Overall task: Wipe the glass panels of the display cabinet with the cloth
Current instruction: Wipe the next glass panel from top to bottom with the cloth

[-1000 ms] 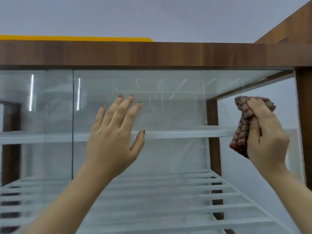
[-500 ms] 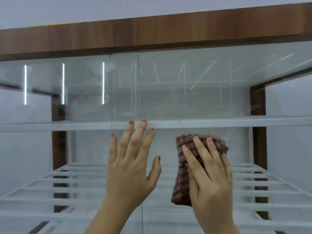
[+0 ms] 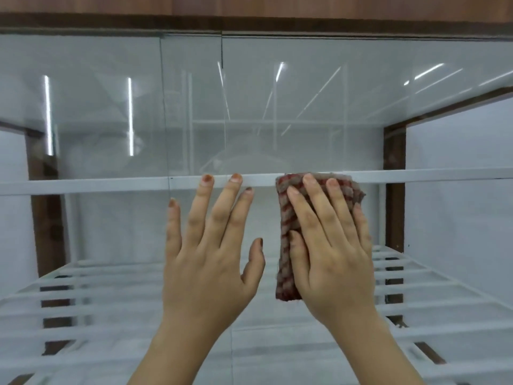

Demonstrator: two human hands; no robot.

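Nearest, both hands are lying flat on the front glass panel (image 3: 277,129): the left hand (image 3: 211,262) is bracing it with straight, spread fingers, while the right hand (image 3: 330,254) is pressing the folded checked cloth (image 3: 286,245) against it with straight fingers. Wiping is under way mid-panel. Next, probably, the cloth needs steady pressure across unwiped glass. Behind, white slatted shelves (image 3: 111,301) are showing inside the wooden cabinet frame (image 3: 394,190).

Both hands (image 3: 211,262) (image 3: 330,251) flat, fingers extended
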